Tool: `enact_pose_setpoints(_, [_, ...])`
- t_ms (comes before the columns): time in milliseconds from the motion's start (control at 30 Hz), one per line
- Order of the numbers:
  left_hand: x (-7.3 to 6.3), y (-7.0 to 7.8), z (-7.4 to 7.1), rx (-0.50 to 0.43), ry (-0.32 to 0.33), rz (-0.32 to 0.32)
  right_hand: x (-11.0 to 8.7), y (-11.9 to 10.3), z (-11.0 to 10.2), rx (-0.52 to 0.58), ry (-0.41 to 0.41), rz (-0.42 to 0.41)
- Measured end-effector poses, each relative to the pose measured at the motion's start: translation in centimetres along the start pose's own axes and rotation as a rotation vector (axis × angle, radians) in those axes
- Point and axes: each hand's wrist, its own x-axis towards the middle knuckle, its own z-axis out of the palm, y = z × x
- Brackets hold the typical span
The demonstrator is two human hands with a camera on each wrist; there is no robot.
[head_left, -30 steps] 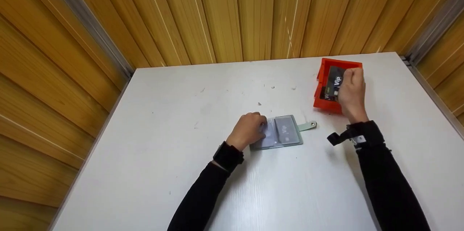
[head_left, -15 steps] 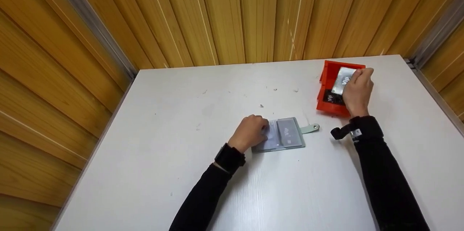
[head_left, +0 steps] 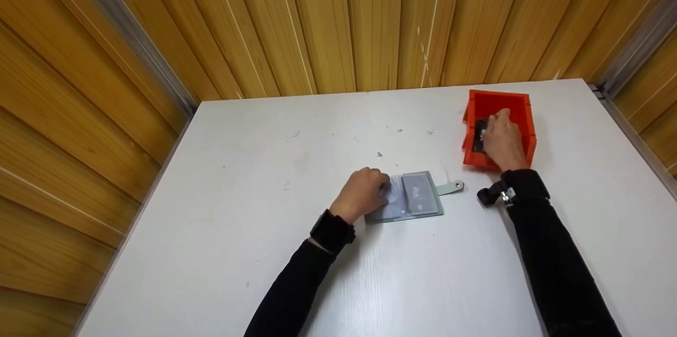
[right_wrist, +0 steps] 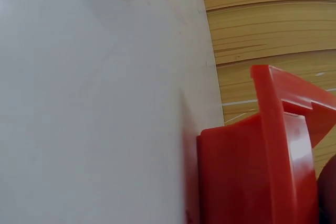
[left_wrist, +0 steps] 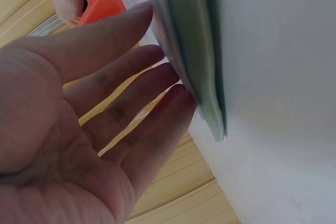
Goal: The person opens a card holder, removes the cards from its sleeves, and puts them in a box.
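The right hand (head_left: pixel 504 141) is lower inside the red box (head_left: pixel 529 120) than half a second earlier, and the pale, shiny card it holds up in that earlier picture is out of sight. A dark card (head_left: pixel 480 138) shows just beside the hand, at the left side of the box. This suggests the work is now down among the box's contents, though no picture confirms whether the pale card has been let go.

The right hand's fingers bend down into the box; whether they pinch anything cannot be told, as the hand hides its own fingertips. The left hand (head_left: pixel 362 193) is unchanged: its fingers are spread and fairly straight, tips pressing on the left part of an opened card holder (head_left: pixel 395 209), near the middle of the worktop (head_left: pixel 254 157). A grey card reading "Vip" (head_left: pixel 421 194) sits in the holder's right pocket.

A snap strap (head_left: pixel 450 187) sticks out from the holder toward the box. A loose black band end (head_left: pixel 487 197) dangles from the right wrist near the box. The left hand covers the holder's left part. Wood-patterned panels (head_left: pixel 328 25) stand behind.
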Motion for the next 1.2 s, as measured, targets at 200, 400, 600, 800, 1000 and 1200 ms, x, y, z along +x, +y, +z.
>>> enact_pose_setpoints(200, [0.0,-0.1,0.1,-0.01,-0.004,0.0,-0.1,0.0,0.0,-0.119,-0.183,0.016])
enact_pose_setpoints(400, [0.0,-0.1,-0.1,-0.007,-0.003,-0.003,-0.4,-0.4,0.2,-0.16,-0.126,-0.008])
enact_pose_setpoints(600, [-0.1,-0.1,0.0,0.01,0.011,0.022,-0.7,-0.3,0.4,-0.177,0.014,-0.038])
enact_pose_setpoints(800, [-0.1,-0.1,0.0,0.003,0.013,0.023,-1.0,-0.1,0.5,-0.208,0.082,-0.081])
enact_pose_setpoints(1000, [-0.1,-0.1,0.0,-0.011,0.006,0.007,-1.0,-0.1,0.3,-0.196,0.102,-0.097])
enact_pose_setpoints(1200, [-0.3,0.0,-0.1,-0.028,0.004,0.01,-1.1,-0.2,0.3,-0.168,0.078,-0.071])
